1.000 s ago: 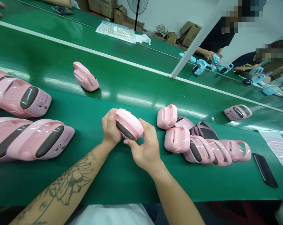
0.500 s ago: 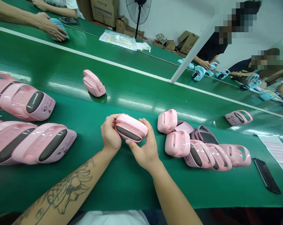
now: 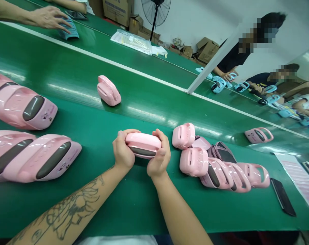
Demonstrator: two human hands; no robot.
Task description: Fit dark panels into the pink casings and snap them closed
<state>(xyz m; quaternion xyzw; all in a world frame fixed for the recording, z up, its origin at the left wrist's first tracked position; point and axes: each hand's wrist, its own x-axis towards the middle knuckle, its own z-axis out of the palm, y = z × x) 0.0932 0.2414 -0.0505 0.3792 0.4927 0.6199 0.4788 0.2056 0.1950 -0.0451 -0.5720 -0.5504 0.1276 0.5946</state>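
Note:
Both my hands grip one pink plastic casing (image 3: 143, 144) with a dark grey window, held level just above the green belt (image 3: 134, 204). My left hand (image 3: 122, 152) is wrapped round its left end and my right hand (image 3: 159, 157) round its right end. Just right of my hands lies a heap of several like pink casings (image 3: 215, 162). A single pink casing (image 3: 108, 91) stands farther up the belt.
Three large pink casings (image 3: 34, 160) lie at the left. Another pink casing (image 3: 259, 135) sits at the far right, and a black phone (image 3: 282, 196) lies by a printed sheet (image 3: 298, 177). Across the white divider, other people handle blue casings (image 3: 218, 85); a person's hand (image 3: 47, 17) rests top left.
My hands have turned the casing from tilted to level and closed tighter round both ends, lowering it towards the belt. The single casing up the belt has drifted right.

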